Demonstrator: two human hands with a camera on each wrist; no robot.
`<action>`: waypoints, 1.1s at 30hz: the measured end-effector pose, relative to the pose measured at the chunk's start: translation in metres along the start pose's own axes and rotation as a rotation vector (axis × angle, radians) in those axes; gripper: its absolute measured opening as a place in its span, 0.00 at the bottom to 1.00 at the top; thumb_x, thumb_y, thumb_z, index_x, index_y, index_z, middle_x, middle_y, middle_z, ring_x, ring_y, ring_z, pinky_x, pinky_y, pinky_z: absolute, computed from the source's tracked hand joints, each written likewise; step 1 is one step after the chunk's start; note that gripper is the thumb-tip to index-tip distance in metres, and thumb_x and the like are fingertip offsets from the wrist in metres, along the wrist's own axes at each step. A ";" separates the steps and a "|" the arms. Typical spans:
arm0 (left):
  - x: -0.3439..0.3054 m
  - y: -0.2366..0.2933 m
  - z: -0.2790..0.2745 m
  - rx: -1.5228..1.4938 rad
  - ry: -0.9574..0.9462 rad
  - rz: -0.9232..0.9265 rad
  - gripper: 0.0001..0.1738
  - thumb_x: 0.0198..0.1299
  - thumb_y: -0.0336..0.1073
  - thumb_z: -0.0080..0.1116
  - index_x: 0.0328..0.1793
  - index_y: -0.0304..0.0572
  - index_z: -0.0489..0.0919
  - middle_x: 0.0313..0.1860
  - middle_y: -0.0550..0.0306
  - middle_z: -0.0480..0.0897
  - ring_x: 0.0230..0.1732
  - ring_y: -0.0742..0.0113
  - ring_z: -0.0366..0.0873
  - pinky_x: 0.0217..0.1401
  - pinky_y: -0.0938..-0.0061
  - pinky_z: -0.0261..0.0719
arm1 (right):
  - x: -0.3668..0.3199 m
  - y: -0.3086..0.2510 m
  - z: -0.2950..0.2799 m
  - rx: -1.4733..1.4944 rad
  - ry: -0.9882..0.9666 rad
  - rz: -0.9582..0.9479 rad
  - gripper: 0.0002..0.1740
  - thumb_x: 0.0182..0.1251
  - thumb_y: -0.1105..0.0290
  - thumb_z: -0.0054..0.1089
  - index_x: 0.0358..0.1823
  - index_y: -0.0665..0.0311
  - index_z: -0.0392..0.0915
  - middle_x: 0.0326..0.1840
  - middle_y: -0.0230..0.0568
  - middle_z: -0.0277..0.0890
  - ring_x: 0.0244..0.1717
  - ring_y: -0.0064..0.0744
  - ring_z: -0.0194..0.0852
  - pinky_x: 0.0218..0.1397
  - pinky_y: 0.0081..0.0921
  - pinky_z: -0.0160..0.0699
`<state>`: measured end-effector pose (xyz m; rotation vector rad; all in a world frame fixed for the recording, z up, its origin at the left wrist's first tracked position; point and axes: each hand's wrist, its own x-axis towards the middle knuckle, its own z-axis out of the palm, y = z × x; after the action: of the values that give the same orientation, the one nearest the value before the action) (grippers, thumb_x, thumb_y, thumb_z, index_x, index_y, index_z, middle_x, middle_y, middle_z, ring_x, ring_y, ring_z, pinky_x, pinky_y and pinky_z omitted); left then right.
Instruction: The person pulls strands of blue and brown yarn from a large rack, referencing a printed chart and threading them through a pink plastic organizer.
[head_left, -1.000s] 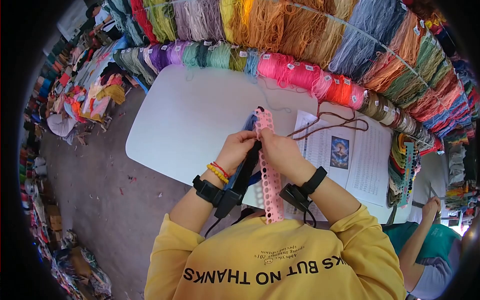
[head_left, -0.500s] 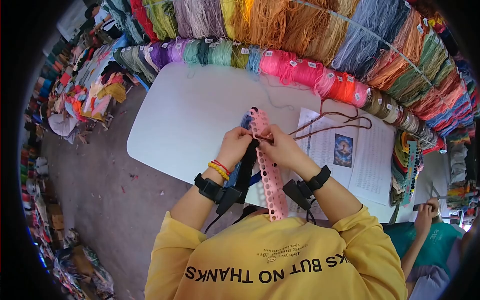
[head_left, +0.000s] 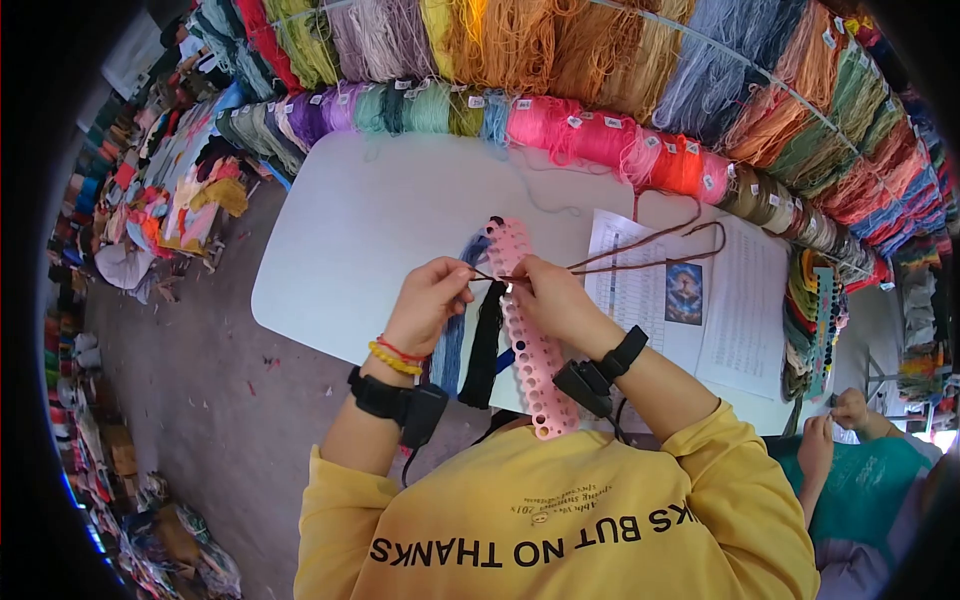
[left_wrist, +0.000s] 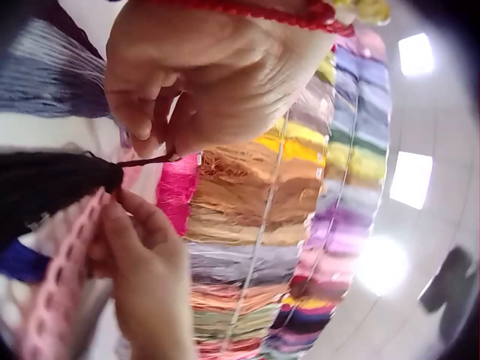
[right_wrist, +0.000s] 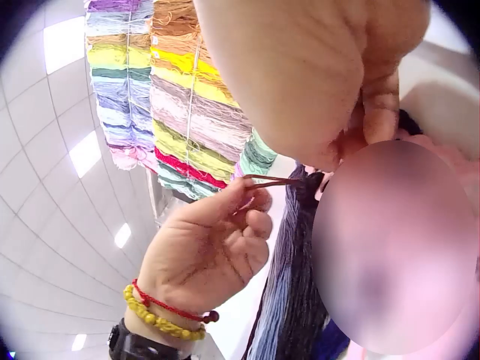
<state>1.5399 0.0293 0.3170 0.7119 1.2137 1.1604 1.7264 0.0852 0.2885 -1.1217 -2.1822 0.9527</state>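
Note:
My left hand (head_left: 428, 300) pinches a brown thread (right_wrist: 274, 181) between thumb and finger, drawn out taut to the left of a pink strip with rows of holes (head_left: 535, 365). In the right wrist view that thread shows as a narrow doubled loop. At the strip's upper part my right hand (head_left: 560, 300) grips its edge, fingertips where the thread passes. The thread's long tail trails right across the papers. Black threads (head_left: 484, 345) and blue threads (head_left: 452, 345) hang in bundles from the strip's left side.
A white table (head_left: 340, 230) lies beneath. Printed sheets (head_left: 740, 330) with a small picture (head_left: 684, 293) are on the right, beside a teal strip of threads (head_left: 822, 330). Rows of coloured skeins (head_left: 560, 50) line the back. Another person's hands (head_left: 835, 425) are at lower right.
My left hand has moved left, away from the strip, pulling the brown thread out with it. The blue and black bundles are more exposed. My right hand stays at the strip.

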 end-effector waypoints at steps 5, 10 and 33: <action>-0.016 0.006 -0.001 -0.502 -0.496 -0.023 0.14 0.64 0.40 0.47 0.49 0.37 0.70 0.32 0.61 0.75 0.27 0.77 0.72 0.30 0.84 0.70 | 0.004 -0.011 -0.010 0.082 -0.046 0.102 0.10 0.56 0.70 0.56 0.36 0.69 0.74 0.27 0.48 0.76 0.28 0.39 0.75 0.34 0.31 0.72; -0.010 -0.008 0.018 -0.185 -0.153 -0.089 0.20 0.63 0.41 0.48 0.56 0.35 0.71 0.35 0.63 0.79 0.31 0.78 0.74 0.31 0.84 0.68 | -0.003 -0.034 -0.019 0.254 -0.138 -0.055 0.11 0.56 0.66 0.55 0.34 0.67 0.74 0.25 0.48 0.74 0.27 0.40 0.74 0.33 0.32 0.72; -0.072 0.010 -0.132 -0.644 0.142 0.219 0.17 0.64 0.41 0.47 0.20 0.50 0.65 0.17 0.70 0.61 0.14 0.79 0.55 0.18 0.83 0.57 | 0.031 -0.014 -0.052 0.590 -0.151 0.402 0.14 0.61 0.62 0.55 0.26 0.68 0.73 0.19 0.29 0.67 0.21 0.17 0.59 0.23 0.19 0.58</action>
<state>1.4154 -0.0552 0.3167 0.2765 0.8073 1.6955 1.7393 0.1237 0.3358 -1.2257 -1.6150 1.7605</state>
